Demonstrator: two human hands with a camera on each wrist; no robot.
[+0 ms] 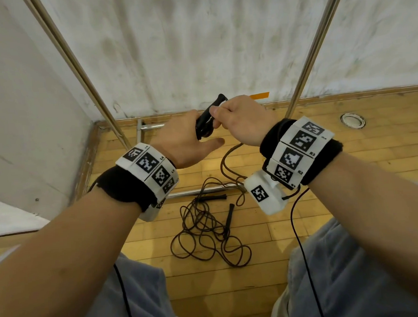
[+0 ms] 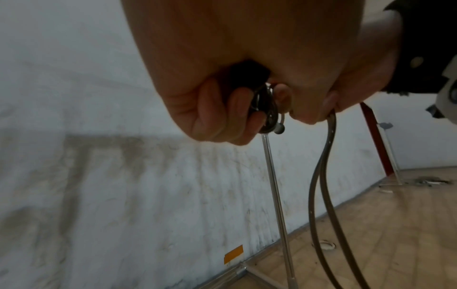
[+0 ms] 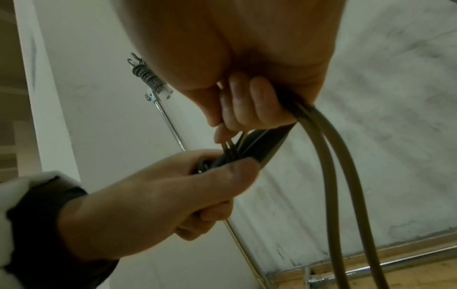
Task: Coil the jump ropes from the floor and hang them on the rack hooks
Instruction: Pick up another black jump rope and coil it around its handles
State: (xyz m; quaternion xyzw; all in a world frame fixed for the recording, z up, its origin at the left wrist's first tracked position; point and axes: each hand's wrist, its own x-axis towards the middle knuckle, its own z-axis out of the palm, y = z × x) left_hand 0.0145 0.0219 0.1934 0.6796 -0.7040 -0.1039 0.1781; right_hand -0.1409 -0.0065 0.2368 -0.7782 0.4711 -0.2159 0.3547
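Second thin dark jump rope with black handles (image 1: 208, 228) lying tangled on pale wooden plank floor (image 1: 351, 186) nearest feet, against chrome rack base bar (image 1: 200, 191).

Above it, left hand (image 1: 185, 142) gripping paired black handles of held dark cord jump rope (image 1: 204, 120), long axis slanting up toward right. Right hand (image 1: 243, 118) touching same bundle, fingers curling round cord, two strands hanging down.

Beyond: chrome rack uprights (image 1: 316, 46), stained white wall (image 1: 195, 36). Hooks out of view overhead.
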